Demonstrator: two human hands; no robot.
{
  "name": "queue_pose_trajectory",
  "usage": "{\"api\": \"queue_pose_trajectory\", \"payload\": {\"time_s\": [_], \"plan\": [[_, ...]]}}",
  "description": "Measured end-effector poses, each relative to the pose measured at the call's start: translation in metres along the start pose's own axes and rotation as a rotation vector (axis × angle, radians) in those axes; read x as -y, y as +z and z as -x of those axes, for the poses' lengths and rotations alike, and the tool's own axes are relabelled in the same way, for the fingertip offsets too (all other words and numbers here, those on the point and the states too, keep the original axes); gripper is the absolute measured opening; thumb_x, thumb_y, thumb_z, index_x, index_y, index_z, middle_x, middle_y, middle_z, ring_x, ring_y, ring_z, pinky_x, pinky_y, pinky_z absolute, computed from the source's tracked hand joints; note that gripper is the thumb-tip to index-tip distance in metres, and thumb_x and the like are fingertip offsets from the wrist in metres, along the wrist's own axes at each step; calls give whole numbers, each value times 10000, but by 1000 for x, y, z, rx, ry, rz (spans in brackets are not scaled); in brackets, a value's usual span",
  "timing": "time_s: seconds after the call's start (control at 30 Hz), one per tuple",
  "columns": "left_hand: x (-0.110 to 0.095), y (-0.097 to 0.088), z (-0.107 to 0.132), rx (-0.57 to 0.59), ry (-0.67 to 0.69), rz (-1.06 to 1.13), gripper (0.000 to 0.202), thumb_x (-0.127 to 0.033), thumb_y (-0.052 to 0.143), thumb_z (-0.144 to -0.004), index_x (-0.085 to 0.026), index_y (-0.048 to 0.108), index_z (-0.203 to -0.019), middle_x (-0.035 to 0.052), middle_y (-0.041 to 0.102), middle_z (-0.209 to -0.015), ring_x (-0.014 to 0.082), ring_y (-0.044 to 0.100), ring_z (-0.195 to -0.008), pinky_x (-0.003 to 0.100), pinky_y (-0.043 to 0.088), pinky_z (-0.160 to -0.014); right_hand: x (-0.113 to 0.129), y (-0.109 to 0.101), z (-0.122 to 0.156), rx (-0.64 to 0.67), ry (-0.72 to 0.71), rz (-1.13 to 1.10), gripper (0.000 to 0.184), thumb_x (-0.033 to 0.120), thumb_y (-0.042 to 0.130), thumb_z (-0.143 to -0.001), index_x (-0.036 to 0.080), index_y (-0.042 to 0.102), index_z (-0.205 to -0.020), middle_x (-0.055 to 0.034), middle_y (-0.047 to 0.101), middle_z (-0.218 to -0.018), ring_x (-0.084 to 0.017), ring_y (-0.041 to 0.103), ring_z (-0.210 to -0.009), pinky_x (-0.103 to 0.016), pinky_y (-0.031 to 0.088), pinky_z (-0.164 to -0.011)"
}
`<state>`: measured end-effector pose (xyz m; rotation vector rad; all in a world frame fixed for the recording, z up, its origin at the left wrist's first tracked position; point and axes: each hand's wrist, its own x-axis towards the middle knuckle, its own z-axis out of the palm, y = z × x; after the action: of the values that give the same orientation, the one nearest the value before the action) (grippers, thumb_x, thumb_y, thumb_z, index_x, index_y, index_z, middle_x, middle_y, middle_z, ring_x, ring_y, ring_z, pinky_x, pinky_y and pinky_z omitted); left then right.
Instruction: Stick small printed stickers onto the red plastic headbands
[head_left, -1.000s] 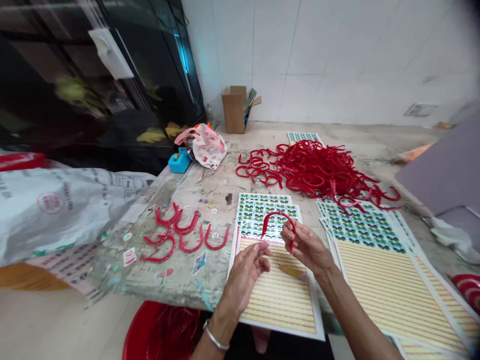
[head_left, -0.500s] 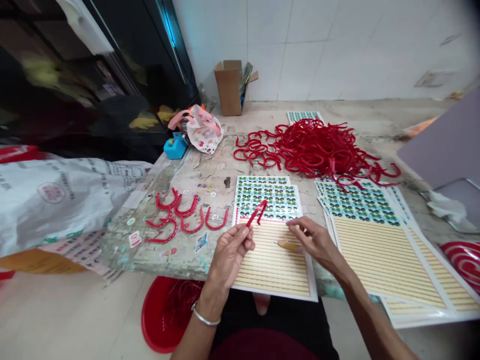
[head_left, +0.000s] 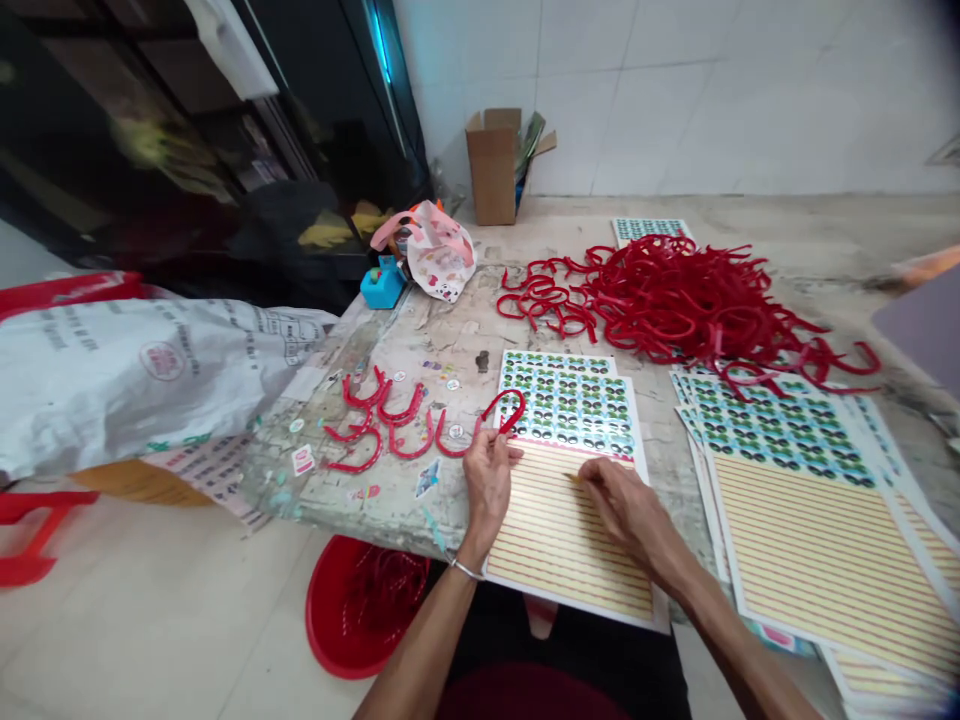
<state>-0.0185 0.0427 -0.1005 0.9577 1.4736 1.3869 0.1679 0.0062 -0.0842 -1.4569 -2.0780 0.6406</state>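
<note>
My left hand (head_left: 489, 485) is closed on the lower end of a bent red strip (head_left: 522, 404), whose hooked top stands over the sticker sheet (head_left: 559, 550). This sheet has green-and-blue printed stickers at the top and yellow bands with red lines below. Over the yellow bands, the fingers of my right hand (head_left: 619, 505) pinch a thin yellowish pointed thing (head_left: 573, 477); most of it is hidden by the hand. Left of the sheet lie several U-shaped red strips (head_left: 401, 419) on the worn table (head_left: 450, 330).
A tangled heap of red strips (head_left: 690, 300) lies at the back right. More sticker sheets (head_left: 810, 540) overlap at the right. Further back are a blue tape dispenser (head_left: 383, 287), a white-and-pink bag (head_left: 448, 262) and a cardboard box (head_left: 493, 175). A red basin (head_left: 334, 620) stands on the floor.
The view has shifted left. My left hand has turned the red strip so its curve shows. My right fingers have closed on the yellowish thing and moved lower over the yellow bands.
</note>
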Motion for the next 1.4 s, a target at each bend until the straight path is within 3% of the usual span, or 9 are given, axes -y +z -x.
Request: {"api": "queue_pose_trajectory", "payload": {"time_s": [0.13,0.27,0.37,0.57,1.17,1.4], "plan": [[3,2,-1,-29,14,-61,188,-308,492,-814,-146,567,-875,9,619,-595,133,607,-545,213,478,-506,-2,7,-43,-86,-118,-59,157,179,390,-896,222,523,-967,-38,604,-945,-180,540,-868,-322,379,-773],[6,0,-2,-20,18,-136,195,-304,445,-843,-152,549,-910,7,611,-612,138,625,-544,223,491,-505,-3,25,-80,-76,-246,37,135,188,432,-880,203,566,-873,-42,612,-837,-178,531,-799,-321,351,-738],[10,0,-3,-32,28,-173,187,-297,436,-849,-157,547,-908,8,609,-635,135,633,-551,234,508,-541,-1,36,-93,-50,-286,119,133,207,449,-877,192,579,-852,-47,604,-802,-177,511,-783,-318,329,-724],[15,1,-3,-43,96,-193,180,-285,421,-866,-177,550,-930,9,612,-691,121,627,-569,232,510,-570,1,39,-97,-4,-322,209,161,216,430,-889,192,589,-876,-57,597,-802,-189,491,-800,-327,315,-732],[12,1,-1,-43,148,-235,175,-276,416,-877,-177,551,-926,25,619,-773,120,623,-583,234,509,-579,3,41,-100,86,-346,104,128,183,451,-863,189,579,-870,-61,578,-827,-185,484,-792,-310,333,-716],[12,2,-1,-38,142,-228,169,-277,417,-876,-180,548,-922,25,625,-750,129,629,-590,236,510,-579,-1,44,-96,-23,-287,87,68,210,476,-847,185,539,-838,-63,579,-811,-196,488,-785,-328,334,-723]]}}
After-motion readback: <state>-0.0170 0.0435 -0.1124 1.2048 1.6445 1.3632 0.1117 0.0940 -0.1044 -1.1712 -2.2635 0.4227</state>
